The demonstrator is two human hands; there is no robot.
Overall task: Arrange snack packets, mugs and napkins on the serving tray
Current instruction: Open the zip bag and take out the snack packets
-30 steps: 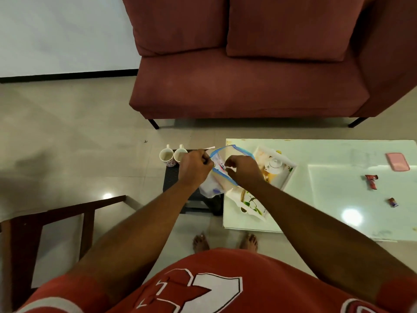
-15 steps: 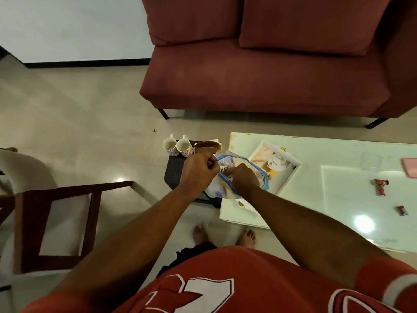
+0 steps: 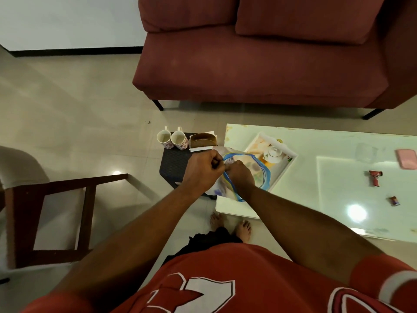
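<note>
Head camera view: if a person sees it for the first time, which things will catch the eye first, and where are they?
First, the two hands: left hand and right hand meet at the middle, both gripping a clear zip bag with a blue rim, held in front of the white serving tray. Next, two mugs stand side by side on the small dark stool, left of the tray.

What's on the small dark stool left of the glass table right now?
On the dark stool stand two floral mugs, side by side, and a brown napkin holder with white napkins. The left hand and the zip bag cover its near right corner.
</note>
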